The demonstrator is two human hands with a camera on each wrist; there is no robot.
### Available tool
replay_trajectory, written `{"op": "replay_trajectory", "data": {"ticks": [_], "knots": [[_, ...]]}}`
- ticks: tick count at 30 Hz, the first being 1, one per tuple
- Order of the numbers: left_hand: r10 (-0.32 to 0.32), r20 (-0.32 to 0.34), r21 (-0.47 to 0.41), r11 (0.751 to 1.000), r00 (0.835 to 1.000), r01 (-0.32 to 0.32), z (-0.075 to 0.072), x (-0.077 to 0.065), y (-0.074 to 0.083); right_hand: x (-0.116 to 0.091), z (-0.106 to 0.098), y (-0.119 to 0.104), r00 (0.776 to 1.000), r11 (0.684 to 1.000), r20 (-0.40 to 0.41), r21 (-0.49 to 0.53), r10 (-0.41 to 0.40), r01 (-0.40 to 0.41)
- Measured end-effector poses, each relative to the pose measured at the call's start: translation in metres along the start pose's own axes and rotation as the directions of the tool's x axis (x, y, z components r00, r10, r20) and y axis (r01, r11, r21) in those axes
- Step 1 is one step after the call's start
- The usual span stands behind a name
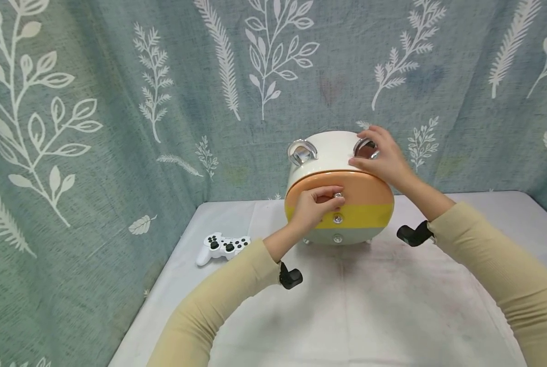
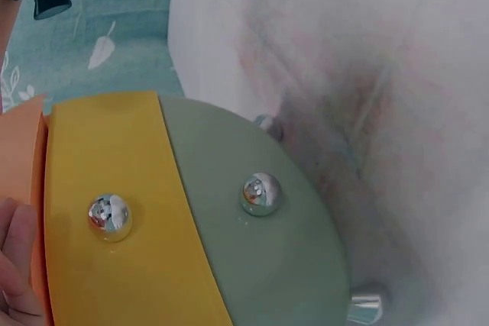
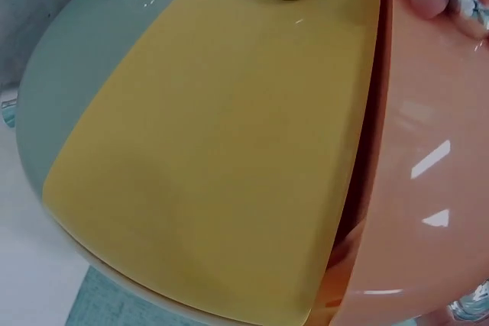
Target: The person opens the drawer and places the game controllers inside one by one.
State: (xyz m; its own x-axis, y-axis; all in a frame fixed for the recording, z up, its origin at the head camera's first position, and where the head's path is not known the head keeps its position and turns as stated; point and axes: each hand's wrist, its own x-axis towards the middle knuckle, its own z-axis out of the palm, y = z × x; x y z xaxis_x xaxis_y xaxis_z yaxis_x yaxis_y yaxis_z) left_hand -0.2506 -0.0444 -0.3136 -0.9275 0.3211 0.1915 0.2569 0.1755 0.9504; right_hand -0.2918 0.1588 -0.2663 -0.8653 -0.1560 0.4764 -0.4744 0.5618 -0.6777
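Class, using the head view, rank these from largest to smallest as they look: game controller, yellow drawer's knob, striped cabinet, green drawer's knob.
1. Striped cabinet
2. Game controller
3. Yellow drawer's knob and green drawer's knob: they look too alike to rank.

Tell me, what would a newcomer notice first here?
Probably the rounded cabinet, striped orange, yellow and grey-green, on the white table, topped by two silver loops. Next, the left fingers pinching the knob of its slightly open orange drawer. A white controller lies to the left.
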Motion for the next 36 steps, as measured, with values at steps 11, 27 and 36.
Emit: {"op": "replay_trajectory", "data": {"ticks": [11, 27, 36], "knots": [[0.066, 0.060, -0.085, 0.995, 0.996, -0.061, 0.006, -0.024, -0.002, -0.002, 0.001, 0.002, 1.000, 1.000, 0.000, 0.020, -0.005, 0.005], [0.068, 0.058, -0.053, 0.997, 0.996, -0.065, 0.007, -0.057, 0.004, -0.002, -0.003, 0.001, 0.999, 1.000, 0.031, -0.002, -0.029, 0.029], [0.106, 0.068, -0.050, 0.993, 0.992, -0.103, 0.006, -0.067, 0.006, -0.003, -0.006, 0.000, 0.996, 0.999, 0.084, -0.011, -0.040, 0.041]]}}
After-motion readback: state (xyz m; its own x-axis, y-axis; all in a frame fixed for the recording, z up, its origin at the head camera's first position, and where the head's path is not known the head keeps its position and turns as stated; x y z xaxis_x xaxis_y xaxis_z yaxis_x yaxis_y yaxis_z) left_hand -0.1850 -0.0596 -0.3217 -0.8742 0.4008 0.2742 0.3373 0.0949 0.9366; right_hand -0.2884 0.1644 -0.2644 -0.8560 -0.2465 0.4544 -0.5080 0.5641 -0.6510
